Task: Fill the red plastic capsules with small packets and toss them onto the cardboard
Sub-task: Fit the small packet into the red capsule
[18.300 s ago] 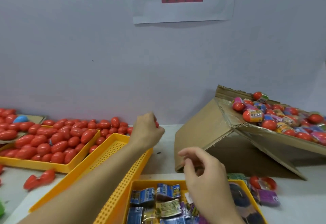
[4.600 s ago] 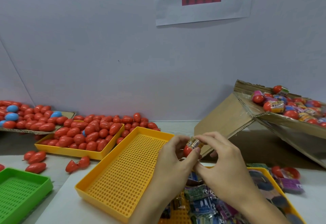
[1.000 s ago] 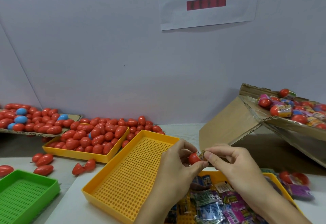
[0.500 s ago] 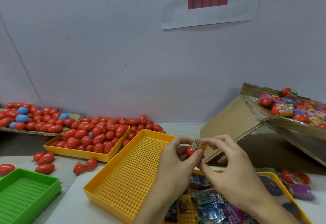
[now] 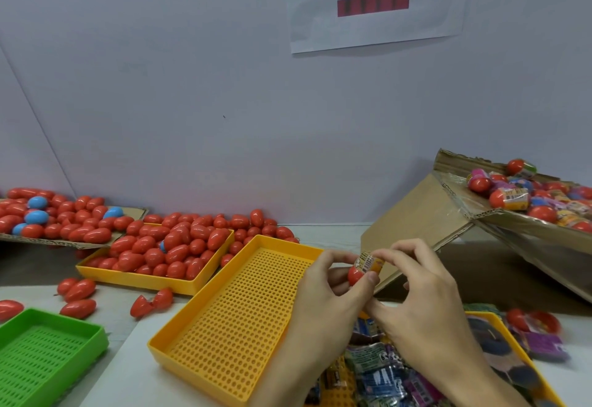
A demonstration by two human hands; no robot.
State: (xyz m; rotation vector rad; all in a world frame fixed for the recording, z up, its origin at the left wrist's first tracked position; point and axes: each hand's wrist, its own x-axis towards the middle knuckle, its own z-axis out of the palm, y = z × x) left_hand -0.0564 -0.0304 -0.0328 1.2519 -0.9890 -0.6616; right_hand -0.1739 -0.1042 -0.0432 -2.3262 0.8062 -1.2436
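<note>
Both hands meet mid-frame above the table. Left hand (image 5: pixel 323 291) curls round a red capsule (image 5: pixel 355 275), thumb under it. Right hand (image 5: pixel 419 291) pinches a small packet (image 5: pixel 370 261) at the capsule's open top, other fingers loosely bent. Just left, an unfilled yellow mesh tray (image 5: pixel 237 310), its near corner close to the left wrist. Packet tray (image 5: pixel 499 320) sits under the right forearm, mostly covered. Tilted cardboard (image 5: pixel 416 217) rises right of the hands, filled capsules on its upper slope, open gap beneath. Heaped capsule tray (image 5: pixel 150 281) sits far left, and the green tray (image 5: pixel 48 352) is at the bottom-left edge.
</note>
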